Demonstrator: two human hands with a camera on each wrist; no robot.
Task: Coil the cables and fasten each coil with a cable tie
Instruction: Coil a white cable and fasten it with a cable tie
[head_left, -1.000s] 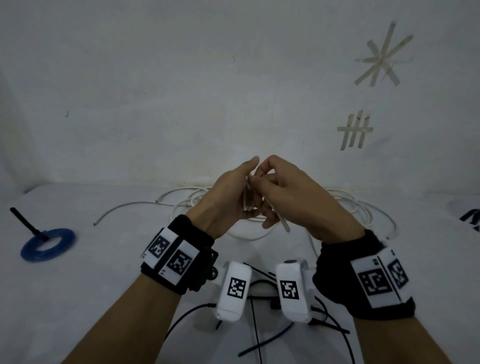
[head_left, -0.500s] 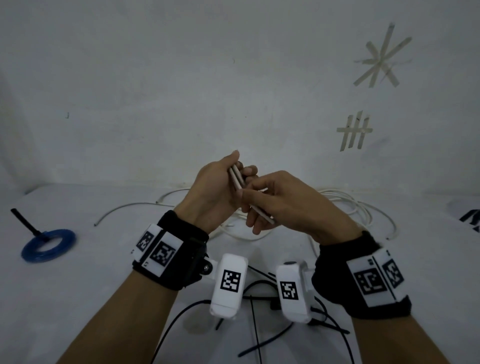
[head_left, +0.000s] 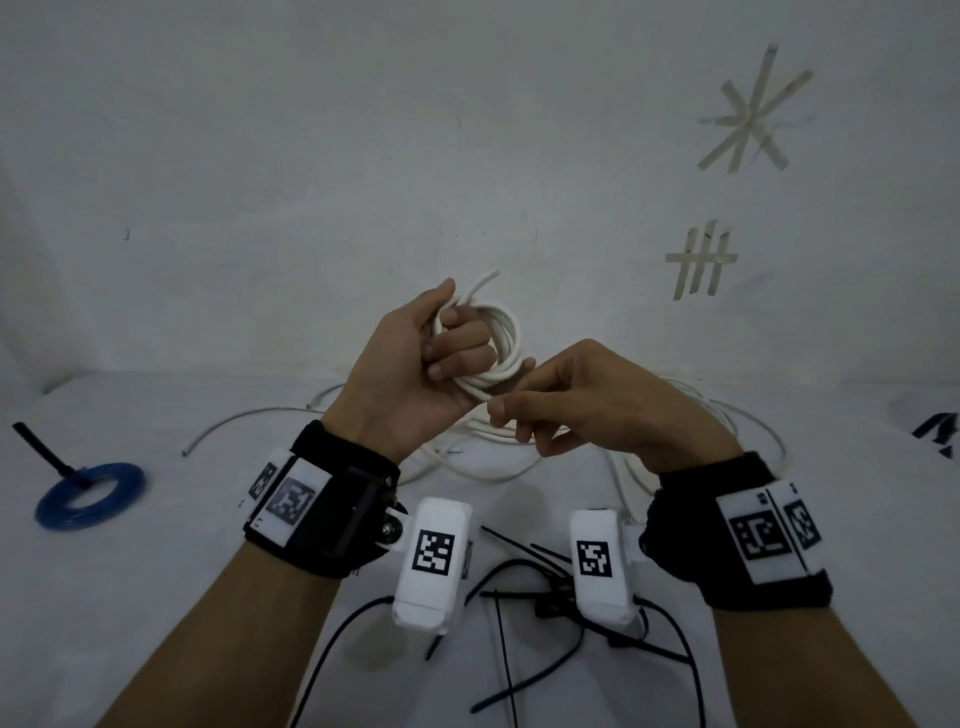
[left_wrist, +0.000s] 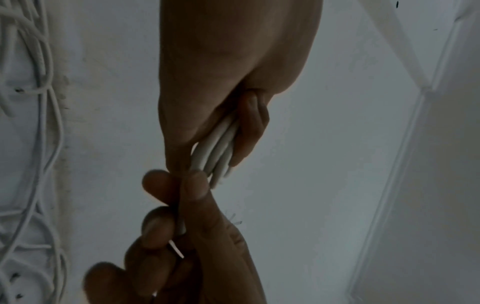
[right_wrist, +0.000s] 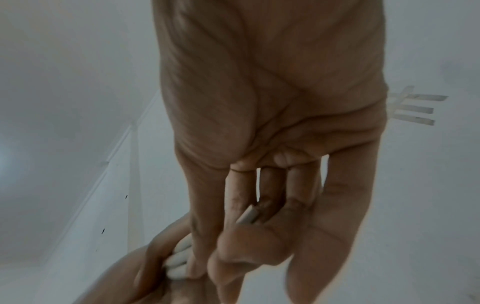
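Observation:
My left hand (head_left: 448, 347) is raised in front of the wall and grips a small white cable coil (head_left: 503, 340) of several loops, with one short end sticking up past the thumb. Just below and to the right, my right hand (head_left: 506, 411) pinches the cable's loose tail where it leaves the coil. In the left wrist view the bunched strands (left_wrist: 217, 153) run between my fingers, and the right hand's fingertips (left_wrist: 193, 185) hold a strand below them. In the right wrist view the cut cable end (right_wrist: 248, 215) lies between my fingers.
Loose white cables (head_left: 727, 421) lie tangled on the white table (head_left: 156, 597) behind my hands. Several black cable ties (head_left: 524, 587) are scattered near the front, under my wrists. A blue coil (head_left: 89, 494) fastened with a black tie sits at the left. The wall stands close behind.
My left hand has risen and turned, so the wound coil now shows beyond its fingers. The right hand has slid down and right along the cable, away from the left.

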